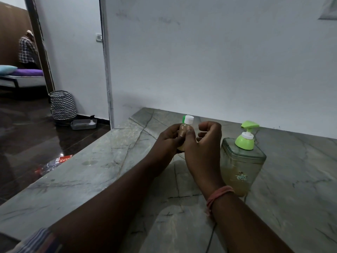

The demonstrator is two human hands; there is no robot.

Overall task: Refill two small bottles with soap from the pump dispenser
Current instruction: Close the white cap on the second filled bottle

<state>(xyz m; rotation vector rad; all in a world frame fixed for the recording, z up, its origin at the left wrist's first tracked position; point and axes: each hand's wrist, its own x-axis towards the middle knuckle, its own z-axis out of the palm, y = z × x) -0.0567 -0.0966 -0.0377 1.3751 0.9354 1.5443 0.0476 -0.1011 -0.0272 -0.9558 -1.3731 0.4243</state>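
My left hand (pixel 166 138) grips a small clear bottle (pixel 182 129) with amber soap inside and a white cap (pixel 188 119), held above the marble counter (pixel 102 172). A green cap (pixel 183 119) of a second bottle peeks out just behind the white one; its body is hidden. My right hand (pixel 202 148) sits right beside the bottle, thumb against its side, fingers curled with nothing seen between them. The pump dispenser (pixel 241 161), clear with a green pump head and amber soap low inside, stands on the counter just right of my right hand.
The counter ends at an edge on the left, with dark floor below. On the floor are a zigzag-patterned basket (pixel 63 105), a grey tray (pixel 83 124) and a red packet (pixel 62 159). A white wall backs the counter. A person stands far left in a doorway.
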